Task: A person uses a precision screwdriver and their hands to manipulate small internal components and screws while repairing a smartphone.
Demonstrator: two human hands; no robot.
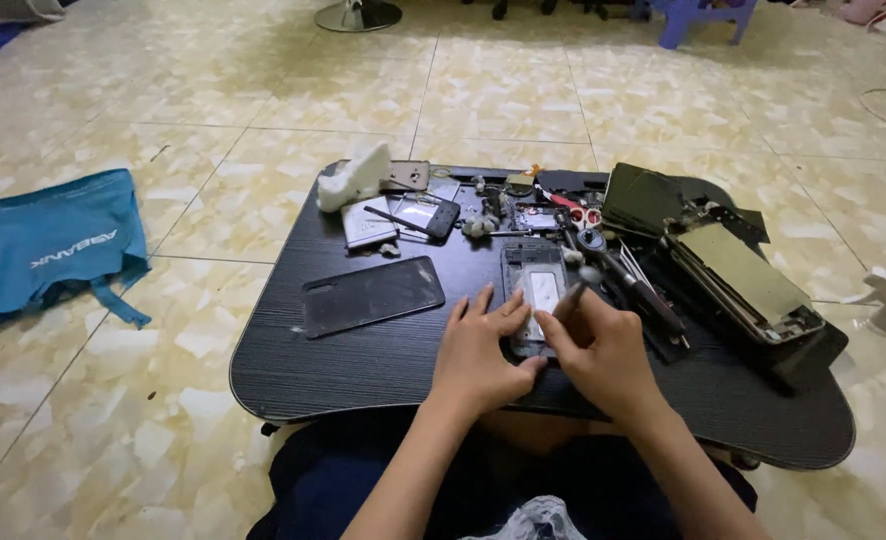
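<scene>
An opened phone (535, 290), back removed, lies flat and lengthwise on the black table (363, 360).

Free room: bare table (363, 365) front-left, w/ only the flat dark back cover (371, 295) lying on it. Right of the open phone (533, 285) it's packed: tool clutter (603, 255) just beside, stacked tablet (748, 280) beyond. Far edge blocked by small parts and white cloth (355, 178).

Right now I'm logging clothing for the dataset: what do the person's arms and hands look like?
Both forearms are bare, no sleeves in view. The left hand and right hand wear no gloves; no rings, watch or bracelets are visible.
</scene>
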